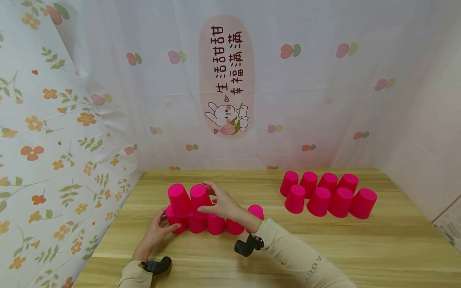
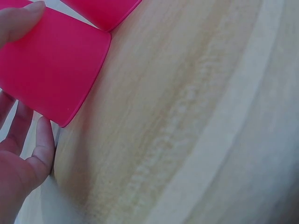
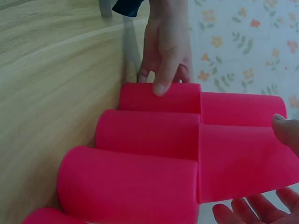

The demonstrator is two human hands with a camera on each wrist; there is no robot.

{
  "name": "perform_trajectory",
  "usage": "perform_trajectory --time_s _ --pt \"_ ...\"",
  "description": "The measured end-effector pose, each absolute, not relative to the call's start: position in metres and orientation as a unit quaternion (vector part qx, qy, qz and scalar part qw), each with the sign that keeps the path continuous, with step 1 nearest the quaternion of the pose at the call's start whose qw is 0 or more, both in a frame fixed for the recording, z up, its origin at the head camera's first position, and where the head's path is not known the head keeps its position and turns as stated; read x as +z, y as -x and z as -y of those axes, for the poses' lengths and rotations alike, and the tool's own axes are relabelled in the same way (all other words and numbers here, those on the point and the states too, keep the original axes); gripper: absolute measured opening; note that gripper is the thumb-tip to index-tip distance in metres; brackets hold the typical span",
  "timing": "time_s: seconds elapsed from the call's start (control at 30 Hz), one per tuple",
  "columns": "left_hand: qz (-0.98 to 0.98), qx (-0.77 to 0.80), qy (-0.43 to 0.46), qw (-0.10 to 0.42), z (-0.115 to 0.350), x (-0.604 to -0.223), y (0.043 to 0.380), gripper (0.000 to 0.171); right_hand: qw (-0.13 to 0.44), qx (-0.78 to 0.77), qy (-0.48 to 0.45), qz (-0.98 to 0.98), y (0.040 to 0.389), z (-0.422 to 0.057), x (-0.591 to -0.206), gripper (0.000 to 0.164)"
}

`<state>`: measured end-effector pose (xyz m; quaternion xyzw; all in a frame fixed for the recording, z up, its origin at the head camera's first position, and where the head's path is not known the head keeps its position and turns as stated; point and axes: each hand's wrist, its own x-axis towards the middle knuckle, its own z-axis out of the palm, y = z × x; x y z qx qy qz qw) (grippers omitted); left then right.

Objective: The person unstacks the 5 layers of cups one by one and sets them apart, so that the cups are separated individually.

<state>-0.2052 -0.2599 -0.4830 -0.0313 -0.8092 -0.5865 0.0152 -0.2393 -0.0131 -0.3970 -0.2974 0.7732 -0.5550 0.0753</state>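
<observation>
My left grip, half-curled, holds the end cup; my right grip, likewise, spans the upper cup, above and right of the end cup. Probably light, slippery: pinch gently mid-side.

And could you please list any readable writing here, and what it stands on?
"生活甜甜": sideways, pink oval on back curtain.
"幸福满满": beside it, same oval.
"AQU…": right sleeve; the ending is unclear.
Right-hand curtain: faint marks, too blurred to read.
</observation>
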Motion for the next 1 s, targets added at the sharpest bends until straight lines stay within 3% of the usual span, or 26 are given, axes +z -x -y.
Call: perform_trajectory --time_s 0.47,0.8,1.0 --pt "0.811 -0.584 0.034 0.021 0.260 -0.482 0.204 0.062 0.067 -0.560 0.293 -0.772 0.215 0.016 -0.372 0.054" --pt "0.810 -0.584 0.036 0.019 0.260 -0.482 0.202 0.061 0.066 -0.557 0.277 -0.780 0.238 0.017 -0.402 0.061" --pt "0.809 -0.587 0.034 0.019 0.260 -0.482 0.203 0.061 0.065 -0.561 0.284 -0.775 0.241 0.007 -0.392 0.060"
